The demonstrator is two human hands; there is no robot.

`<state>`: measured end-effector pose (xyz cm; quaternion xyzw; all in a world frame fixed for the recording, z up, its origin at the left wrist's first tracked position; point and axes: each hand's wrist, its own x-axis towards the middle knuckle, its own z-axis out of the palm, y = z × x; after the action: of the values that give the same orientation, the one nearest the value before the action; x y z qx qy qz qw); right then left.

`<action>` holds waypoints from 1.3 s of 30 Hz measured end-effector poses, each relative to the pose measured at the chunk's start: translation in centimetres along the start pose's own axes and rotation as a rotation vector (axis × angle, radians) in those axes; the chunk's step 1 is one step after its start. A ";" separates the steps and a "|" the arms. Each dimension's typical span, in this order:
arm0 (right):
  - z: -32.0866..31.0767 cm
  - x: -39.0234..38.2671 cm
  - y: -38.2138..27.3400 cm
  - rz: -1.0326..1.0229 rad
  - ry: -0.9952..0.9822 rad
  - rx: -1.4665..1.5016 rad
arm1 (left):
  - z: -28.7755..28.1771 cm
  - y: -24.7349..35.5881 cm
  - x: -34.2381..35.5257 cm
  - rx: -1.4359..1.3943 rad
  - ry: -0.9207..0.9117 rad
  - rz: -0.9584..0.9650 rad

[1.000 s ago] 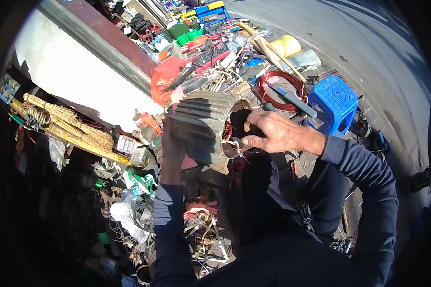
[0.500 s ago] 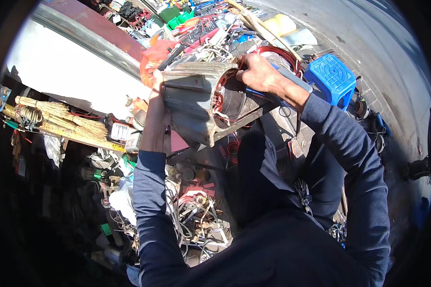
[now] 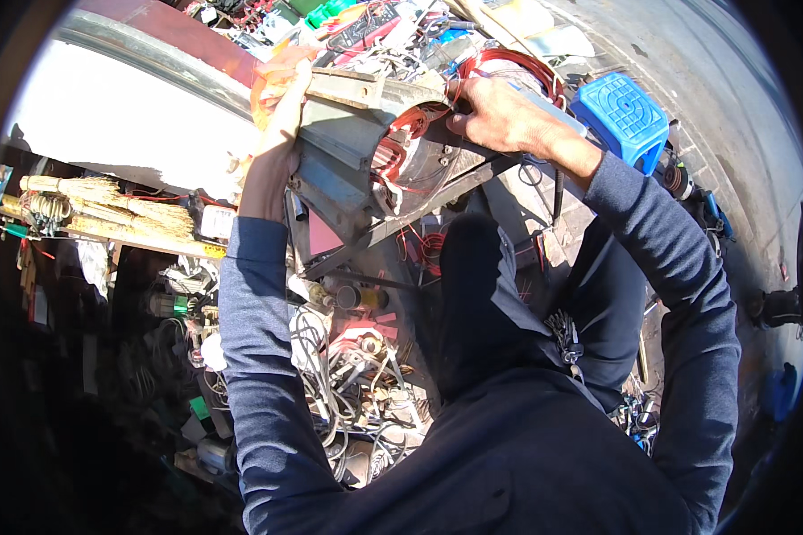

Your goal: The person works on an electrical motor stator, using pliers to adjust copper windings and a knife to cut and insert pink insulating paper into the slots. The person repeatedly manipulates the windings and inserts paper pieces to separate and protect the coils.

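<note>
Head view: ribbed motor housing (image 3: 332, 147) tilted over the table (image 3: 455, 193), red windings (image 3: 409, 122) exposed.
Right hand (image 3: 497, 116): grip clasping its rim, probably for steadiness.
Left hand (image 3: 283, 127): apparently bracing opposite end; whether clenched, cannot tell.

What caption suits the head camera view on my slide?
Left hand on a ribbed grey housing, right hand at its open end, reddish wire inside.

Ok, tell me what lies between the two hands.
In the head view, the grey ribbed housing lies between the left hand and right hand, red wire showing in its open end.
</note>
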<state>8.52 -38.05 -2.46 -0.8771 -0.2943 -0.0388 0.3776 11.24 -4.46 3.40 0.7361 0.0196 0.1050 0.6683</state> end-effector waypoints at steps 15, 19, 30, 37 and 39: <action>0.9 -0.5 1.1 -0.062 0.060 0.037 | 0.8 -0.1 0.0 0.088 0.072 0.125; 0.9 -0.7 1.1 -0.033 0.023 0.083 | 0.5 0.0 -0.5 0.040 0.016 0.108; 0.6 -3.1 0.3 -0.055 0.208 -0.043 | -1.7 -0.6 0.8 0.045 -0.051 -0.182; 2.7 -5.9 -3.3 0.058 0.321 0.182 | -1.6 0.3 0.4 0.099 -0.078 -0.198; 4.2 -4.8 -3.6 0.048 0.357 0.236 | -0.4 1.4 -0.7 0.172 -0.069 -0.221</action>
<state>1.96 -35.58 -4.51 -0.8128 -0.2041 -0.1498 0.5246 10.33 -4.38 4.69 0.7872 0.0863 0.0033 0.6106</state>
